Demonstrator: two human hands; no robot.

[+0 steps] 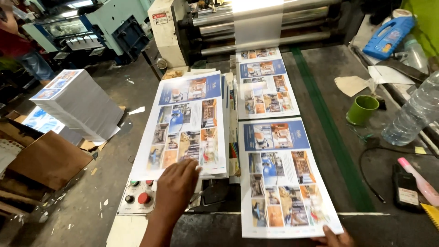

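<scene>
My left hand (176,187) rests flat on the near edge of a stack of printed colour sheets (187,123) at the left of the machine bed, fingers spread. My right hand (334,238) shows only at the bottom edge, fingers on the near corner of a single printed sheet (281,176) lying on the dark bed. Beyond it another printed sheet (265,89) comes off the rollers (260,25), under a glossy film web.
A control box with red and green buttons (137,197) sits under the left stack. A tall pile of printed sheets (75,103) stands on the floor at left beside cardboard. At right are a green cup (362,110), a water bottle (411,114), a blue jug and a handheld device.
</scene>
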